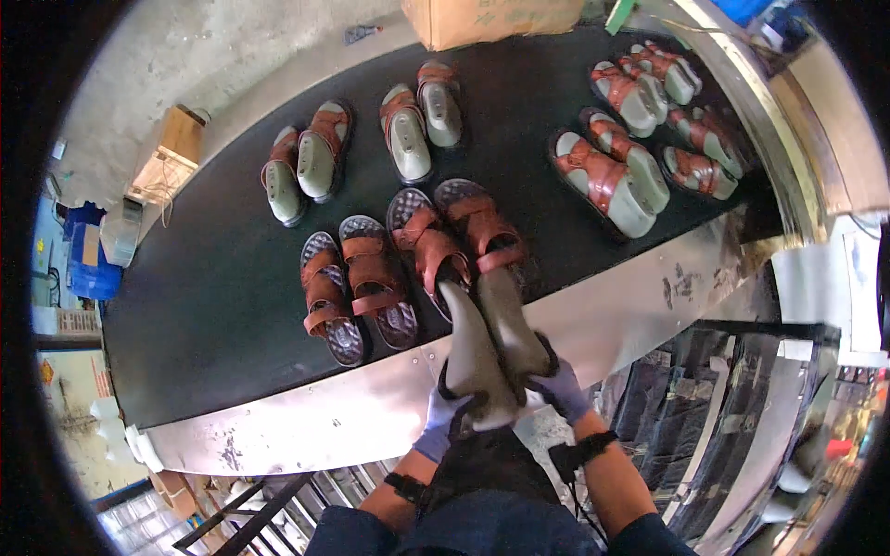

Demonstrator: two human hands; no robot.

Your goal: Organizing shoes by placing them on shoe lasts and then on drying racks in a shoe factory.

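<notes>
Along the black counter (pixel 213 306), sandals (pixel 375 269) stand in pairs, apparently to keep mates together: far-left ones on grey lasts (pixel 317 167), near-left ones bare. The left hand (pixel 451 410) and right hand (pixel 562 393) each have fingers closed round the heel of one held last (pixel 477 361), seemingly to leave its toe free at the back of a near sandal (pixel 426 243); farther right, more sandals hold lasts.

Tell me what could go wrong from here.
1. The left hand and right hand each grip a grey form near its wide end, over the metal edging; a slip could drop one.
2. The narrow ends overlap two brown sandals near their straps, so one might snag or scuff.
3. A neighbouring sandal stands close by and may get knocked.
</notes>
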